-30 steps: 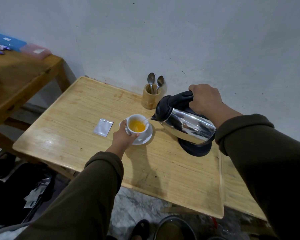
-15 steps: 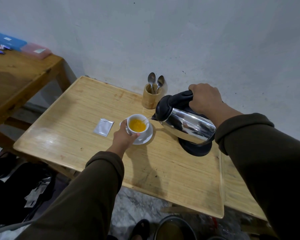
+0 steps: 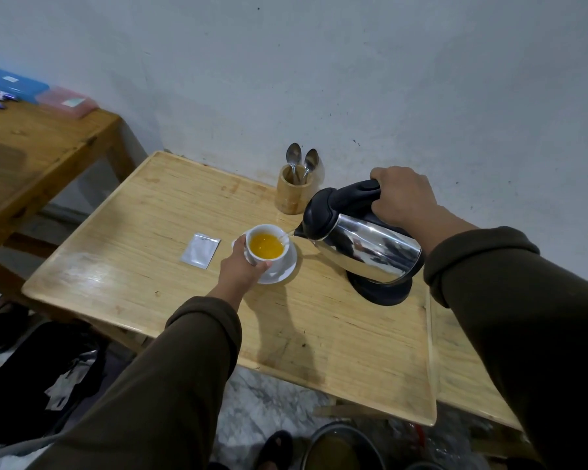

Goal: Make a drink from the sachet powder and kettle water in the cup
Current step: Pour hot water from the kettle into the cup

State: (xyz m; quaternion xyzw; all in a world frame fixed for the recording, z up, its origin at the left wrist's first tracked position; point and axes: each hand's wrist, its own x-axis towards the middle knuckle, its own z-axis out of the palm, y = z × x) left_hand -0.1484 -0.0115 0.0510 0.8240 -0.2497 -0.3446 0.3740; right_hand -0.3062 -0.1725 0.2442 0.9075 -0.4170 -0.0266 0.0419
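the right hand (image 3: 403,195) was shut tight on the kettle (image 3: 360,242) handle, tipping its spout left over the cup (image 3: 267,249). the left hand (image 3: 241,269) wrapped around the cup on its saucer (image 3: 282,271), near the table's (image 3: 150,283) back edge. the sachet (image 3: 200,250) lay just left.

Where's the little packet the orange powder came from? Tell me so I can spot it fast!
Look at the light wooden table against the grey wall. Near its middle, the left hand steadies a white cup of orange drink on a saucer. The sachet lies flat just left of it: the only small, silvery rectangle there.
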